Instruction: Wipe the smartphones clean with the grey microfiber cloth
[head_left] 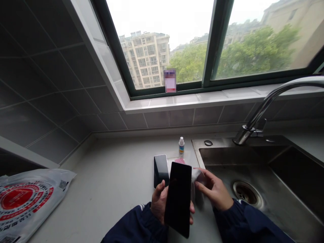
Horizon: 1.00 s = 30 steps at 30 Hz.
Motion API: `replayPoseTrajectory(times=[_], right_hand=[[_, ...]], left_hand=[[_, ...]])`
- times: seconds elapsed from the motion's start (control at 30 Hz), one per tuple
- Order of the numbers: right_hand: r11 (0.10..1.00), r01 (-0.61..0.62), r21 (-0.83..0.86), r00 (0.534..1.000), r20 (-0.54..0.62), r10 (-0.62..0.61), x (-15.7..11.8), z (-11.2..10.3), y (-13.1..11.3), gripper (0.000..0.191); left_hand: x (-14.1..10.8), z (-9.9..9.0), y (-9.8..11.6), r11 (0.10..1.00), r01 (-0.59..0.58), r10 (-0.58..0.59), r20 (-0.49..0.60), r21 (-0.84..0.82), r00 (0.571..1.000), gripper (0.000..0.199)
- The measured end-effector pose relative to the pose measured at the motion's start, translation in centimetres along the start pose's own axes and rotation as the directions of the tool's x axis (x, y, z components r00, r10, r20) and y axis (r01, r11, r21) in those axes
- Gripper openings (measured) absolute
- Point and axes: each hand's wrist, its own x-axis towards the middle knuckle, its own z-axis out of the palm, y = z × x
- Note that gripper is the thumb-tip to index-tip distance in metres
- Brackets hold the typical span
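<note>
My left hand (160, 201) is closed around a black smartphone (178, 199), its dark screen facing me and its top pointing away. Just right of the phone, my right hand (215, 189) pinches a thin light-grey cloth (197, 179) between thumb and fingers. Part of the cloth hangs behind the phone's right edge. A second smartphone (161, 169) lies flat on the counter beyond my left thumb. Behind the held phone a pink item (180, 161) is partly hidden. Farther back stands a small white bottle (181, 145) with a blue and orange label.
On the right, a steel sink (199, 158) with a chrome faucet (249, 126) is set into the light counter (108, 182). A printed plastic bag (27, 202) rests at the left. Tiled wall and a window (162, 96) rise behind.
</note>
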Motion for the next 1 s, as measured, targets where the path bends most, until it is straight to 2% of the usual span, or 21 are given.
replayPoseTrajectory(times=[0.07, 0.13, 0.3, 0.37, 0.43, 0.53, 0.67, 0.7, 0.77, 0.8, 0.83, 0.87, 0.93, 1.0], right_hand=[[0.999, -0.051, -0.013, 0.997, 0.058, 0.051, 0.1, -0.4, -0.4, 0.035], [0.996, -0.090, -0.003, 0.993, 0.079, 0.089, 0.2, -0.8, -0.7, 0.032], [0.963, -0.244, 0.117, 0.966, 0.120, 0.230, 0.6, -2.1, -1.2, 0.048], [0.942, -0.294, 0.164, 0.954, 0.100, 0.281, 0.9, -2.9, -1.2, 0.053], [0.932, -0.302, 0.202, 0.952, 0.018, 0.305, 1.3, -3.7, -1.0, 0.053], [0.945, -0.245, 0.215, 0.934, -0.210, 0.290, 1.7, -4.6, -0.6, 0.050], [0.990, -0.117, 0.076, 0.843, -0.519, 0.140, 1.3, -4.4, -0.4, 0.048], [0.995, -0.097, 0.029, 0.825, -0.557, 0.096, 1.1, -4.1, -0.5, 0.047], [0.995, -0.052, -0.089, 0.840, -0.543, -0.005, 0.4, -3.0, -0.8, 0.041], [0.986, -0.001, -0.165, 0.863, -0.498, -0.082, -0.1, -2.3, -1.0, 0.035], [0.923, 0.156, -0.351, 0.906, -0.322, -0.275, -0.5, -1.5, -1.1, 0.027], [0.819, 0.326, -0.473, 0.903, -0.101, -0.418, -0.9, -0.7, -1.1, 0.021], [0.624, 0.571, -0.533, 0.808, 0.234, -0.540, -1.8, 0.6, -1.0, 0.022], [0.534, 0.667, -0.520, 0.744, 0.424, -0.516, -2.4, 1.4, -0.9, 0.028]], left_hand=[[0.1, 0.0, 0.0, 1.000, -0.010, 0.010, -0.018, -0.003, 1.000, 0.091], [0.2, 0.2, 0.1, 1.000, -0.024, 0.023, -0.047, -0.017, 0.999, 0.090], [0.7, 0.6, -0.1, 0.993, -0.026, 0.014, -0.102, -0.117, 0.995, 0.091], [0.9, 0.6, -0.3, 0.988, -0.022, 0.006, -0.099, -0.153, 0.995, 0.091], [1.2, 0.4, -0.5, 0.985, -0.025, 0.007, -0.105, -0.168, 0.994, 0.092], [1.5, -0.2, -0.9, 0.985, -0.042, 0.022, -0.120, -0.167, 0.993, 0.090], [1.8, -0.9, -1.6, 0.985, -0.028, 0.005, -0.131, -0.168, 0.991, 0.086], [1.8, -1.0, -1.7, 0.986, -0.028, 0.004, -0.140, -0.166, 0.990, 0.085], [1.7, -0.8, -1.9, 0.985, -0.040, 0.012, -0.166, -0.166, 0.986, 0.085], [1.7, -0.6, -1.9, 0.984, -0.044, 0.012, -0.180, -0.173, 0.984, 0.083], [1.7, -0.4, -1.9, 0.982, -0.050, 0.013, -0.196, -0.184, 0.981, 0.081], [1.7, -0.1, -1.9, 0.978, -0.063, 0.020, -0.214, -0.198, 0.977, 0.077], [1.7, 0.3, -1.8, 0.971, -0.100, 0.040, -0.264, -0.217, 0.964, 0.069], [1.8, 0.5, -1.7, 0.964, -0.171, 0.090, -0.357, -0.203, 0.930, 0.060]])
